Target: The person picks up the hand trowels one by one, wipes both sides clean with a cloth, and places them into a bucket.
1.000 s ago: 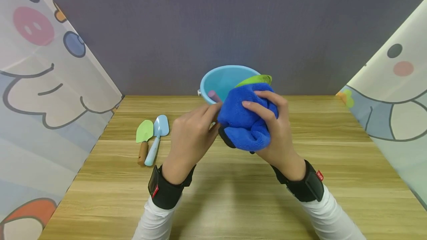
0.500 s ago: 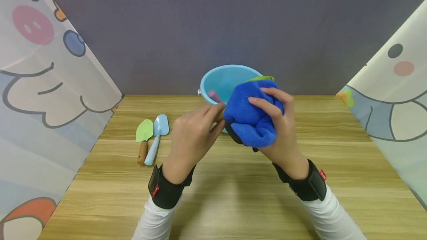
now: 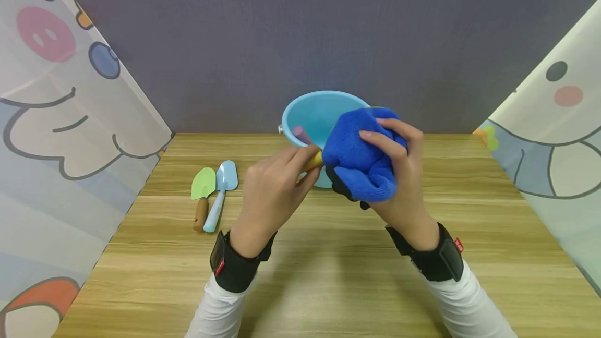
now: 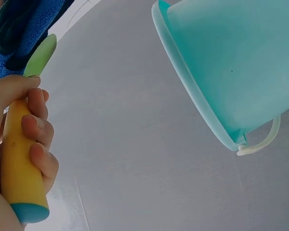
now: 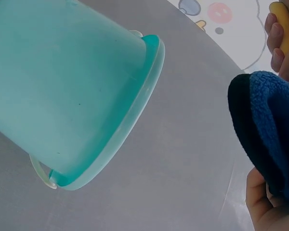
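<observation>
My left hand [image 3: 272, 186] grips a small shovel by its yellow handle [image 4: 21, 154], which has a teal end. In the left wrist view, the shovel's green part [image 4: 42, 54] runs up beside the cloth. My right hand [image 3: 405, 186] holds a plush blue cloth [image 3: 354, 145] bunched over the shovel's far end, with two fingertips pressed on top. The cloth's dark edge [image 5: 245, 115] shows in the right wrist view. Most of the green blade is hidden under the cloth in the head view. Both hands are raised in front of the light blue bucket [image 3: 300, 108].
The bucket stands at the back against the grey wall, with a pink-purple handle [image 3: 301, 133] leaning inside. On the wooden table [image 3: 164, 275] at left lie a green trowel with a brown handle [image 3: 201, 213] and a light blue shovel [image 3: 227, 176]. Cartoon-printed panels flank both sides.
My right hand and the cloth have moved right and slightly up, covering the green tip. More of the yellow handle now shows by my left hand, which has shifted slightly right.
</observation>
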{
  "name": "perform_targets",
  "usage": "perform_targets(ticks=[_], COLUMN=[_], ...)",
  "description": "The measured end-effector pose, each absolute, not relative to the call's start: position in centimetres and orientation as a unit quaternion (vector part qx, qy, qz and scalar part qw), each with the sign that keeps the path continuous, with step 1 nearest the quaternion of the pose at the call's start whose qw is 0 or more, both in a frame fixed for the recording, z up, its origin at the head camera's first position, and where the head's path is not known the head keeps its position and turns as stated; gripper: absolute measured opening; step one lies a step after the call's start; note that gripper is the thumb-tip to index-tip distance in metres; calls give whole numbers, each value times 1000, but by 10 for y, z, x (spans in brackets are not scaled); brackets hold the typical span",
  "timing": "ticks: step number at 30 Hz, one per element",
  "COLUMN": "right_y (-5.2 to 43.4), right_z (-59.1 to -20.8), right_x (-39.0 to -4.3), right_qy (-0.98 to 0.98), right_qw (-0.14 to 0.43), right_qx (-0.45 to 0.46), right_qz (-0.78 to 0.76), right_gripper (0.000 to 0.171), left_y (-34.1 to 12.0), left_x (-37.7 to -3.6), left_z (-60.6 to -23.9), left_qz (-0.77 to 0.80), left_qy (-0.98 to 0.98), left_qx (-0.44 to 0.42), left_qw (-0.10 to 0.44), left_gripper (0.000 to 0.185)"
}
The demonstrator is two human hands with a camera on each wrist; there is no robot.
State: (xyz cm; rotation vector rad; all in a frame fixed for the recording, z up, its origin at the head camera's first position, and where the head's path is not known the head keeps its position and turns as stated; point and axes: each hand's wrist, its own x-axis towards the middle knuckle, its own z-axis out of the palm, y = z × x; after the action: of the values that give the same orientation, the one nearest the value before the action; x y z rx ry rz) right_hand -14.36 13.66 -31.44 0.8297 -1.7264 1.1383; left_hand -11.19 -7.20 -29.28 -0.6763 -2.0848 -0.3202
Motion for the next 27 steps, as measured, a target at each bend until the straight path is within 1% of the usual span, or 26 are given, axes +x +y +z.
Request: perform_targets(ticks=[13, 27], right_y=[143, 153], right_z=[-306, -302], right_x=[-152, -156], right_qy=[-684, -685], right_qw=[479, 490], right_qx=[275, 250], right_qz=[476, 478], right_gripper=[61, 61], left_y=[-70, -69], left_x=[-114, -113], left_z=[-294, -295], left_qz=[-121, -145], left_qy=[-837, -836], left_qx=[-278, -275], left_qw=[456, 453], left_gripper=[17, 19])
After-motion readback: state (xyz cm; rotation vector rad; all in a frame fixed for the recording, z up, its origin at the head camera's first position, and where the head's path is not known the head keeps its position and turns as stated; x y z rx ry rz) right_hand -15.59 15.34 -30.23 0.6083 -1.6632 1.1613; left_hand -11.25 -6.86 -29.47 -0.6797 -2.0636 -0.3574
